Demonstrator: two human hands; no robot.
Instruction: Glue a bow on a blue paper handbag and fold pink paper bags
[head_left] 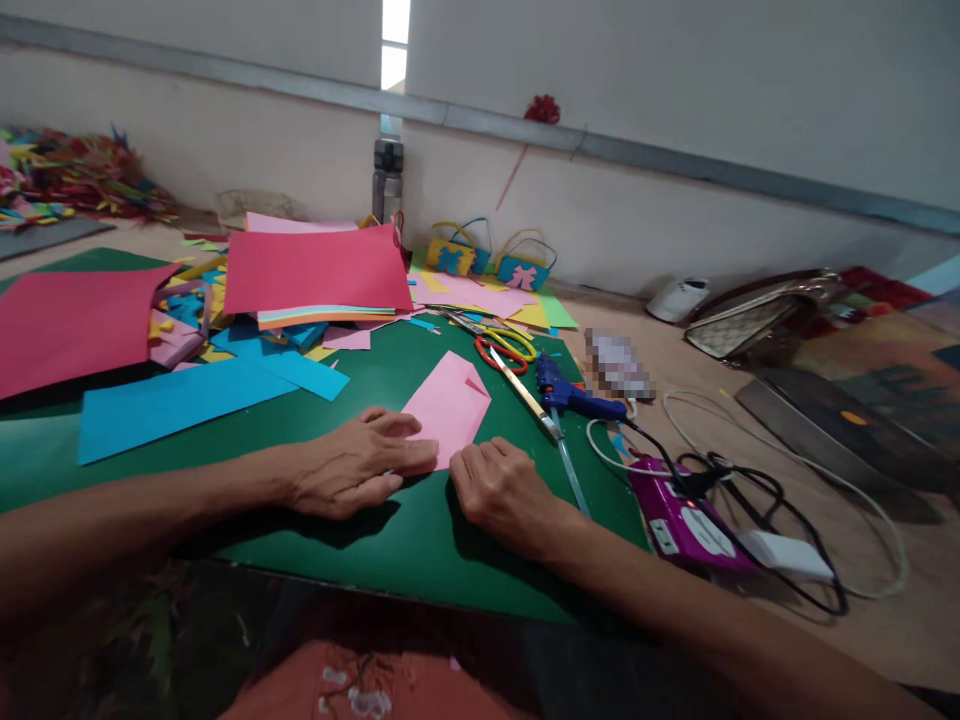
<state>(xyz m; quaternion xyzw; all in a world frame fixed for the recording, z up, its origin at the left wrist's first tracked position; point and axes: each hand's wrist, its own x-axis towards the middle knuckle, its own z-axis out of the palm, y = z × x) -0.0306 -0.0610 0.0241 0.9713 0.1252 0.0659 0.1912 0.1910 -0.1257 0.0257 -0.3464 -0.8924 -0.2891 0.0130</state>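
A folded piece of pink paper (448,405) lies on the green board (315,550), with small folds at its far right corner. My left hand (364,462) rests flat at the paper's lower left, its fingers stretched out and the tips on the paper. Curled into a fist, my right hand (499,490) sits at the paper's near right edge; whatever its fingers may hold is hidden. Beyond the paper lie scissors with red and yellow handles (510,348) and a cutter knife (525,393). A blue glue gun (574,390) with a clear glue stick (574,475) is to the right.
Blue paper strips (180,405) and red sheets (315,270) cover the left and back. Small paper bags (523,272) stand near the wall. On the right are a purple power strip (686,515), tangled cables, a blurred-out object (619,362) and a handbag (750,320).
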